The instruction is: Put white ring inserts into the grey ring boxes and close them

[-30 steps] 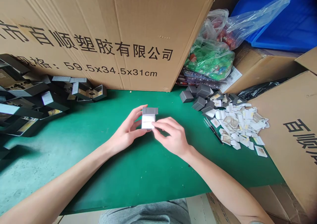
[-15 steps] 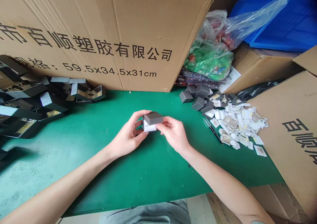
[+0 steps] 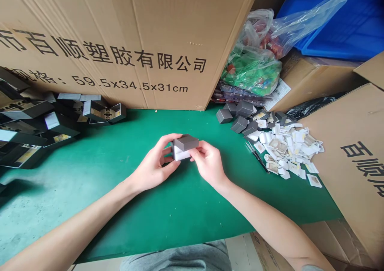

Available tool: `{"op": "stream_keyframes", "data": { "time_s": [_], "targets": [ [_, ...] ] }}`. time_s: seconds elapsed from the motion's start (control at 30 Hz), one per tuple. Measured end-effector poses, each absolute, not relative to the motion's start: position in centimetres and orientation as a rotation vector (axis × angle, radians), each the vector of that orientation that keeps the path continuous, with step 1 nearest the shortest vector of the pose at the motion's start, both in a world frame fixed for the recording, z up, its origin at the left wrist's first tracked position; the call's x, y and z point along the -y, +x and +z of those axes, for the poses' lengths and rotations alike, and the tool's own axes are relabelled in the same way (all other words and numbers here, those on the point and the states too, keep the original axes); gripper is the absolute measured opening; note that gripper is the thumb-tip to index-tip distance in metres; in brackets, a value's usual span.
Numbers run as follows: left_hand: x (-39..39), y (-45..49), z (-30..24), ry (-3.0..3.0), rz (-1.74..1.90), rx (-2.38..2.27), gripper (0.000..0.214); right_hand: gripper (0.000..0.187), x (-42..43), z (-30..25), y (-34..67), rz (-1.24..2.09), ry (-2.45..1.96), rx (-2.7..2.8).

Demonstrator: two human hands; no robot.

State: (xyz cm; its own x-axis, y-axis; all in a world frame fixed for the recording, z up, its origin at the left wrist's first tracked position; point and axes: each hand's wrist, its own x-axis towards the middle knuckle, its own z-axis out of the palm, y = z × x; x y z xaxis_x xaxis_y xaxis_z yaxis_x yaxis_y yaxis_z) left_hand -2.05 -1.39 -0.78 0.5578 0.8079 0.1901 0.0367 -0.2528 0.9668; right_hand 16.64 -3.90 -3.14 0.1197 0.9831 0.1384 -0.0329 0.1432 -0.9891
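A small dark grey box [image 3: 186, 142] with a white part [image 3: 181, 154] showing below its upper half is held above the middle of the table. My left hand [image 3: 159, 161] grips its left side, fingers curled behind and thumb in front. On the right side my right hand [image 3: 208, 159] pinches it, thumb near the white part. Whether the white part is the box's inside or a separate insert, I cannot tell. The fingers behind the box are partly hidden.
Open dark boxes [image 3: 61, 127] are heaped at the left. To the right lie several closed grey boxes [image 3: 239, 124], a pair of tweezers [image 3: 257, 157] and a pile of white pieces [image 3: 292, 147]. A large carton [image 3: 135, 31] stands behind on the green table [image 3: 126, 223]; plastic bags [image 3: 255, 69] sit beside it.
My right hand has shifted slightly right, and the box's upper part looks a little more turned on the white part. The view has moved slightly; my left hand keeps its grip.
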Motion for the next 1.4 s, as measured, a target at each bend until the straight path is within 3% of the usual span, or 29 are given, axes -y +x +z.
{"op": "stream_keyframes", "data": {
  "time_s": [0.53,0.77,0.83,1.17,1.4],
  "targets": [
    [1.1,-1.9,0.4,1.251,0.863,-0.658,0.063,0.026,4.0,-3.1,16.9,0.890,-0.948,1.335],
    [0.8,-2.4,0.1,1.321,0.812,-0.788,0.067,0.014,3.4,-3.4,18.8,0.244,-0.915,1.874],
    [0.9,-2.4,0.1,1.355,0.795,-0.791,0.067,0.014,3.3,-3.5,19.0,0.196,-0.908,1.934],
    [0.7,-2.5,0.2,1.389,0.807,-0.708,0.069,0.015,4.2,-1.8,18.1,0.702,-0.997,1.606],
    [1.2,-2.0,0.0,1.459,0.851,-0.742,0.038,0.025,4.0,-2.3,17.6,1.121,-1.118,1.255]
  ]
}}
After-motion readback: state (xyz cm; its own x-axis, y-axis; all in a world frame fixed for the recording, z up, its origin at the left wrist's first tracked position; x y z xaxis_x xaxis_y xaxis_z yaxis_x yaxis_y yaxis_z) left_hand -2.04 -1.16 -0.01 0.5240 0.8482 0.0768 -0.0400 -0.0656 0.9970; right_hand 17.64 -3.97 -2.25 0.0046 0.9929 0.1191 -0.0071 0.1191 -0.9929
